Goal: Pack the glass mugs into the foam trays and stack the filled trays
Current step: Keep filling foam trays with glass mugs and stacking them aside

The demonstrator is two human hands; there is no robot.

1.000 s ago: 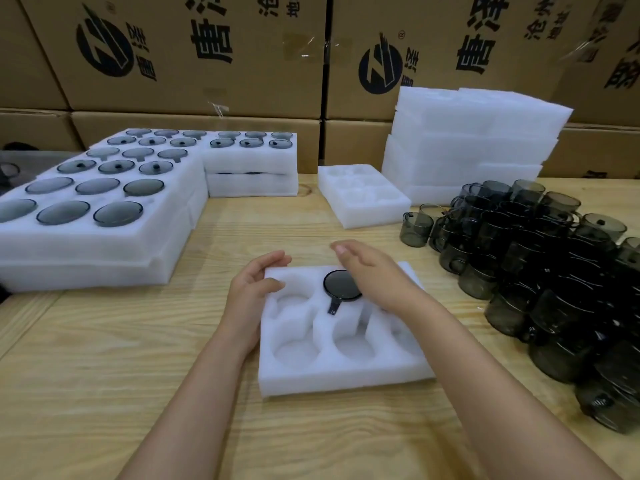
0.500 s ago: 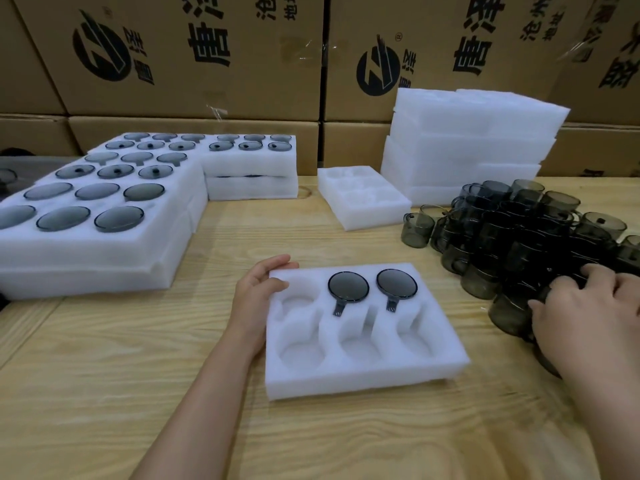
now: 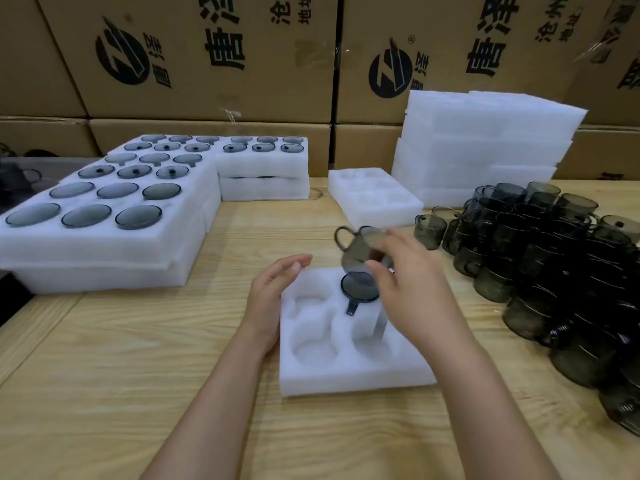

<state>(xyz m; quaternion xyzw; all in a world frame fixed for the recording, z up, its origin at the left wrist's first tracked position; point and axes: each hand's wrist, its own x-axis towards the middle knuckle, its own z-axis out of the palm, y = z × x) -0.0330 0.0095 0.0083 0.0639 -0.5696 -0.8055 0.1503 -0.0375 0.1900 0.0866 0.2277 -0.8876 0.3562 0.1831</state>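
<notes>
1. Far left of the working tray [image 3: 346, 379] sits a block of filled trays [image 3: 104, 244]. I count eighteen mugs on its top layer, in six rows of three, with at least one more layer beneath.
2. Behind the working tray and to its left is a smaller filled stack [image 3: 263, 188]. It shows six mugs on top and sits two trays high.
3. My left hand [image 3: 273, 299] rests against the working tray's left edge. Its fingers are straight and together, gripping nothing.
4. The working tray lies on the table [image 3: 104, 375]. I see one seated mug [image 3: 360, 289] in its back-middle pocket and three empty pockets. My arm hides most of the right column.
5. The step in hand is loading. The held mug [image 3: 360, 251] hangs tilted just above the working tray's back edge, with its handle pointing left.
6. My right hand [image 3: 415, 296] has its fingers and thumb clamped round that mug's body.
7. Next I would lower the mug into a free pocket, probably back-left, with its handle lined up with the slot.
8. Behind the working tray is one single empty tray [image 3: 377, 216]. Further behind it and to the right is a stack of empty trays [image 3: 485, 150], whose layers I cannot count surely.
9. To the right of the working tray is a heap of loose mugs [image 3: 554, 271], dozens of them and too crowded to count.
</notes>
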